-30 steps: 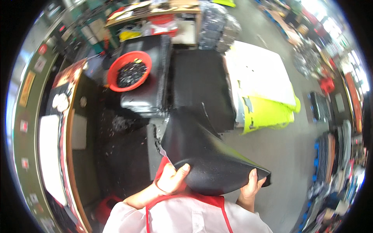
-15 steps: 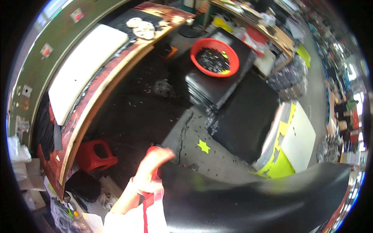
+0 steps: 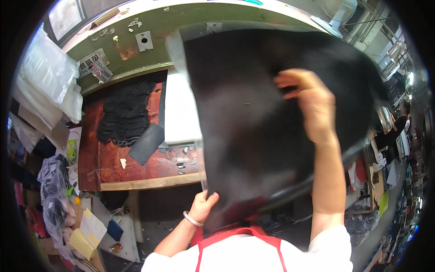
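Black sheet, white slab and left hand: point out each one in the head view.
Black sheet [image 3: 260,124]: head view, middle of its broad face.
White slab [image 3: 180,111]: head view, its exposed top surface.
Left hand [image 3: 202,208]: head view, middle of the hand.

The person's left hand [image 3: 202,205], with a pale bracelet [image 3: 192,220] at the wrist, pinches a large black sheet [image 3: 253,136] near its lower left corner. The right hand [image 3: 312,97], blurred, is raised in front of the sheet with fingers bent; whether it touches is unclear. The sheet partly covers a white board [image 3: 180,111] on a reddish worktop [image 3: 111,168], where thin black pieces [image 3: 124,115] lie heaped beside a dark grey rectangular piece [image 3: 147,144]. Clear plastic bags [image 3: 50,68] hang at the far left.
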A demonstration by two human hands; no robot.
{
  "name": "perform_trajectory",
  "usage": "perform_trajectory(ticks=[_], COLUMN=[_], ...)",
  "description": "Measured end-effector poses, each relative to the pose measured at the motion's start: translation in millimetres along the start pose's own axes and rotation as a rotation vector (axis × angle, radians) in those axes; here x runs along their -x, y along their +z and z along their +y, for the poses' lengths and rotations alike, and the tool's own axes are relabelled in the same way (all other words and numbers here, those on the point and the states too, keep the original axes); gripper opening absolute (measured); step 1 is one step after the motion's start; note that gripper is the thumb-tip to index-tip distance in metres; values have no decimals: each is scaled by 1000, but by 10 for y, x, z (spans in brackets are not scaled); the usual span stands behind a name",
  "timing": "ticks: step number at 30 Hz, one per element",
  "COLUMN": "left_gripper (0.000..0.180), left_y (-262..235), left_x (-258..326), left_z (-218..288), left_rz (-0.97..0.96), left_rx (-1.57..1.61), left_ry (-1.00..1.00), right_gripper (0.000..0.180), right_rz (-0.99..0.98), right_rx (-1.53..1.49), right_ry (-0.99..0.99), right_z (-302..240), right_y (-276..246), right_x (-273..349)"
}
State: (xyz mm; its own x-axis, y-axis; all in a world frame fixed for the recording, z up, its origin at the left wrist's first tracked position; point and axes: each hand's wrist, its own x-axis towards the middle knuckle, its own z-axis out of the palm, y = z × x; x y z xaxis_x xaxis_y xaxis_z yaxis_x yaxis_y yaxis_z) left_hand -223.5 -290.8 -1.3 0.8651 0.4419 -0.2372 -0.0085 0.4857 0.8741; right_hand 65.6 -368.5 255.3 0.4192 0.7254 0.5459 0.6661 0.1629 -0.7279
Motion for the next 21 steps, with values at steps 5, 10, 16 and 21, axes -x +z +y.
perform_trajectory(ticks=[5,10,16,21], left_gripper=[19,10,9,19], left_y=[-335,-541,-578,-1017], left_x=[-213,-347,-790,-1430], left_z=[163,459,1074,1472], left_rz=[608,559,617,534], left_rx=[16,-147,-324,-484], left_ry=[-127,107,106,182], right_gripper=[42,46,32,30], right_rz=[224,397,336,498], right_rx=[552,656,189,-67], right_ry=[474,949,1159,1082], right_z=[1745,2676,2565,2500], right_y=[-136,-666,-919,-916], right_x=[727,1998,2022,1539])
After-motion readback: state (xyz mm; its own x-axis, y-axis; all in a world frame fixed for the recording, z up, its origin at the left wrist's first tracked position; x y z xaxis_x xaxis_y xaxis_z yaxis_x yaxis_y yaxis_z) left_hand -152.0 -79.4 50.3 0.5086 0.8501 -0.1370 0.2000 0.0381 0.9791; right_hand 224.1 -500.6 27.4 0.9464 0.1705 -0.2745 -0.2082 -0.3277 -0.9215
